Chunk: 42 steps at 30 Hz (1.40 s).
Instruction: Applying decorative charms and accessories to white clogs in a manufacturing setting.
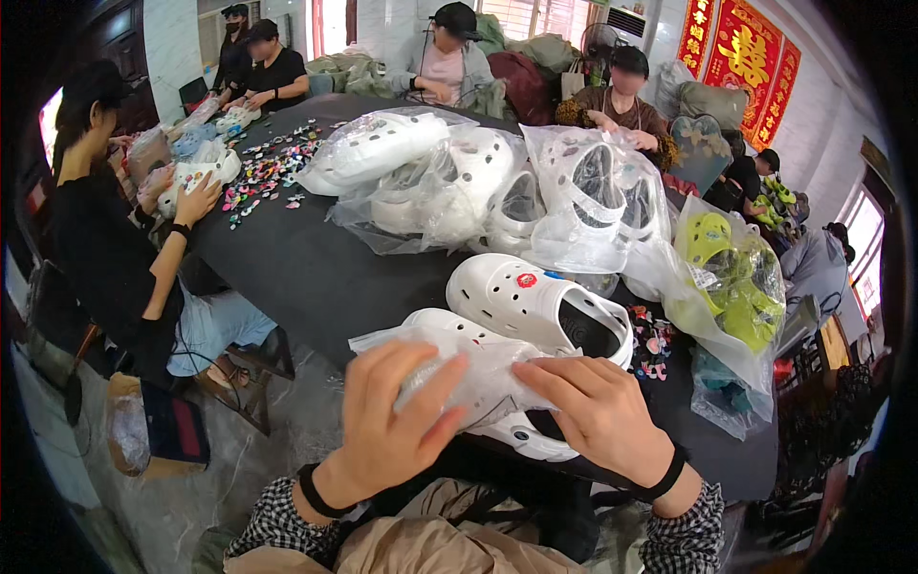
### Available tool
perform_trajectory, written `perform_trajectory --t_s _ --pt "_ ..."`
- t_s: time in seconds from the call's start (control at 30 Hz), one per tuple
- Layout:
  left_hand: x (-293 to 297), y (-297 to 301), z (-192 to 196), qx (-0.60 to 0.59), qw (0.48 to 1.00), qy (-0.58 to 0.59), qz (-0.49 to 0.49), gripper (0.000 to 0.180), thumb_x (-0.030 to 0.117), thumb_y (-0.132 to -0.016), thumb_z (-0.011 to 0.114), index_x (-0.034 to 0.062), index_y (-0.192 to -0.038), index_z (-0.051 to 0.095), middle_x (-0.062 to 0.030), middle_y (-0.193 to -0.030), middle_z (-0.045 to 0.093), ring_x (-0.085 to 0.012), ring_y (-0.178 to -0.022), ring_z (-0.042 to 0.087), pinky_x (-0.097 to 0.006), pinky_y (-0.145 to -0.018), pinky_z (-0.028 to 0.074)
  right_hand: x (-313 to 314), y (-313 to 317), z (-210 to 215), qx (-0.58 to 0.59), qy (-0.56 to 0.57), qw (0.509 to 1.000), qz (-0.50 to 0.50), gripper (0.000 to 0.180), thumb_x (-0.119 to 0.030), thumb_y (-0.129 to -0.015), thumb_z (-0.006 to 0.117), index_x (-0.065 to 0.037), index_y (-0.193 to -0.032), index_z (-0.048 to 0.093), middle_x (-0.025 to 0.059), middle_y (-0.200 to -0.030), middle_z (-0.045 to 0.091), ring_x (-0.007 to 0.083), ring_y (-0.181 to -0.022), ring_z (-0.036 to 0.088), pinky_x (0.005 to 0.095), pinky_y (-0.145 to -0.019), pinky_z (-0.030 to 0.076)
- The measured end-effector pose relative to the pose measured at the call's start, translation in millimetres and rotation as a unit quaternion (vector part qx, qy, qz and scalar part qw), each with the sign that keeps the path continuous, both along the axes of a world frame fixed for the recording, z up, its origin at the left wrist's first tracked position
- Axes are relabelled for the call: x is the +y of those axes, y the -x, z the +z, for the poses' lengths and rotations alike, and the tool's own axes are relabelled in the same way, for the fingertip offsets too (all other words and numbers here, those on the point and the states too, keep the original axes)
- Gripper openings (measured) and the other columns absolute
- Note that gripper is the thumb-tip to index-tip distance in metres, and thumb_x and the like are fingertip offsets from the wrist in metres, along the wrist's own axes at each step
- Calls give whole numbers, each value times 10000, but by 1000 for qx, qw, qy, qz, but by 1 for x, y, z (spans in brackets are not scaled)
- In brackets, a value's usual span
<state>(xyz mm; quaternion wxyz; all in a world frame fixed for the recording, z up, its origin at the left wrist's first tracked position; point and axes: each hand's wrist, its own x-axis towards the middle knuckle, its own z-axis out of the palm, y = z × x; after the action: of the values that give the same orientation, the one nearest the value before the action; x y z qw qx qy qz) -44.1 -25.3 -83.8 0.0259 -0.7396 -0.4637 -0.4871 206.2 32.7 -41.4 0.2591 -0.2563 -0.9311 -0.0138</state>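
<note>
A white clog (535, 304) with a red charm lies in front of me on the dark table. Nearer to me is a second white clog (524, 435), largely covered by a translucent plastic bag (488, 385). My right hand (602, 411) pinches the bag's right side between thumb and fingers. Over its left part my left hand (397, 411) has its fingers spread apart, touching or nearly touching the plastic. What the bag contains, if anything, I cannot make out.
Bagged white clogs (430, 182) are heaped beyond my hands. Bagged lime-green clogs (732, 277) lie to the right. Small colourful charms (650, 340) sit by the white clog, with another spread (273, 172) at far left. A co-worker (115, 220) handles a white clog; others sit around the table.
</note>
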Motion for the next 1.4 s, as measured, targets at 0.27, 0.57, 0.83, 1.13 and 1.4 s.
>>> perform_trajectory --t_s 0.27,0.57,0.83,1.13,1.4 --pt "8 -12 4 57 997 52 -15 688 141 -801 733 35 -1454 542 -133 -1150 581 -327 -920 624 -420 -832 517 -13 4 21 232 122 961 85 486 50 -745 678 -37 -1223 676 207 -1136 699 327 -914 719 372 -780 577" --pt "30 -73 32 -502 614 429 -433 714 280 -1066 503 8 -1615 137 -171 -1579 342 -227 -1443 375 -366 -1162 340 -6 8 47 159 -64 985 20 806 -388 -723 823 -87 -1422 557 266 -1489 463 445 -1349 474 584 -1122 332" --pt "27 -65 8 -216 840 289 -404 529 350 -1011 624 -8 -1390 540 -195 -1284 628 -411 -1180 593 -437 -1011 473 -18 -32 43 37 39 998 -21 759 148 -741 604 -129 -1447 573 239 -1452 491 420 -1323 522 427 -1036 483" --pt "47 -10 -55 -15 1000 -16 7 545 202 -871 710 42 -1377 586 -194 -1385 524 -424 -1311 462 -559 -1101 354 -7 -32 26 -98 93 990 -46 549 70 -693 662 -120 -1207 687 96 -1028 664 300 -963 648 393 -802 541" --pt "56 -14 -84 -32 998 -31 34 520 465 -1009 479 107 -1362 609 -155 -1395 538 -432 -1382 399 -594 -1132 311 3 15 5 -147 140 975 -93 299 -30 -707 673 -19 -1005 703 193 -754 632 411 -701 621 466 -647 493"
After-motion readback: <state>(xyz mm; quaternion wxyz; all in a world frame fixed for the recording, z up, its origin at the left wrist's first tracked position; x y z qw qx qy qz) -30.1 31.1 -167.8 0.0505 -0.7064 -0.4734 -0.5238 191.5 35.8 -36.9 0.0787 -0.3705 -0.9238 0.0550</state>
